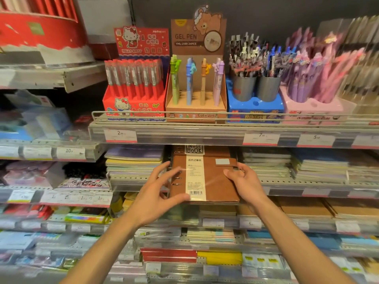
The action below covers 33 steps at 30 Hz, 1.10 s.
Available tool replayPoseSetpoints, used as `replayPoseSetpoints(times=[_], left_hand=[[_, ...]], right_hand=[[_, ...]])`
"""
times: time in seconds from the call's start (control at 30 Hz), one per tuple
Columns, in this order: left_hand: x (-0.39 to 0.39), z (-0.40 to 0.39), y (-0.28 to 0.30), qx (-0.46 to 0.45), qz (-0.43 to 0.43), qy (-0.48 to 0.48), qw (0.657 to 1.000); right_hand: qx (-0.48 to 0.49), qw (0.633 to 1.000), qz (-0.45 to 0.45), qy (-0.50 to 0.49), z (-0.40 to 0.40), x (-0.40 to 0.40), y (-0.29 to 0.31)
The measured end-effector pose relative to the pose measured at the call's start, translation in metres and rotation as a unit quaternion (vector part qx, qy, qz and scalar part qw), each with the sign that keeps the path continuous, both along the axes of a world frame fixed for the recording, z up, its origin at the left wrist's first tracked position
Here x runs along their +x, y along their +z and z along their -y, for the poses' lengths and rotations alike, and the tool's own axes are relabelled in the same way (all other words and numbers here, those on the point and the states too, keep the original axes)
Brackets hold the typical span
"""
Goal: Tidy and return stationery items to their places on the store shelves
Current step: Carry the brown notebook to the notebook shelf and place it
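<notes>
Brown ring-binder notebook (213, 177) half over the front edge of the notebook shelf (287, 186), under the pen displays (195, 87), gripped between left hand (158, 193) at its ringed spine and right hand (245, 183) at its clasp edge.

Tiered store shelves (205, 138), grey back wall (266, 15), edges blurred
</notes>
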<state>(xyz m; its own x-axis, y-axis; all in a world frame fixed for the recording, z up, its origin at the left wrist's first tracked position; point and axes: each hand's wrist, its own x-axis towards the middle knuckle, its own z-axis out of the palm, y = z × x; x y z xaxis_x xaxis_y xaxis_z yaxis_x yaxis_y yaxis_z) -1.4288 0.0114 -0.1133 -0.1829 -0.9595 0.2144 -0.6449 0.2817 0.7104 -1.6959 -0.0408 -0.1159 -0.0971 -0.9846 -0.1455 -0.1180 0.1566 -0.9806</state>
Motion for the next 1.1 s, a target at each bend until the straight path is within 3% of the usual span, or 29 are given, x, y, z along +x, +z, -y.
replayPoseSetpoints(times=[0.1, 0.33, 0.53, 0.83, 1.1], left_hand=[[0.002, 0.004, 0.002, -0.027, 0.077, -0.015, 0.997], [0.004, 0.015, 0.0, -0.045, 0.101, -0.012, 0.994], [0.001, 0.018, -0.002, -0.073, 0.059, 0.012, 0.996], [-0.003, 0.023, -0.006, -0.105, 0.034, 0.055, 0.992], [-0.009, 0.038, 0.001, -0.128, 0.019, 0.094, 0.987]], right_hand=[[0.002, 1.0, 0.002, -0.003, 0.006, 0.004, 0.0], [0.011, 1.0, 0.021, -0.018, 0.021, 0.002, 0.0], [-0.032, 0.992, -0.121, 0.005, -0.001, 0.001, 0.02], [-0.12, 0.927, -0.329, 0.133, -0.048, -0.022, 0.005], [-0.179, 0.924, -0.327, 0.085, -0.019, -0.008, 0.012]])
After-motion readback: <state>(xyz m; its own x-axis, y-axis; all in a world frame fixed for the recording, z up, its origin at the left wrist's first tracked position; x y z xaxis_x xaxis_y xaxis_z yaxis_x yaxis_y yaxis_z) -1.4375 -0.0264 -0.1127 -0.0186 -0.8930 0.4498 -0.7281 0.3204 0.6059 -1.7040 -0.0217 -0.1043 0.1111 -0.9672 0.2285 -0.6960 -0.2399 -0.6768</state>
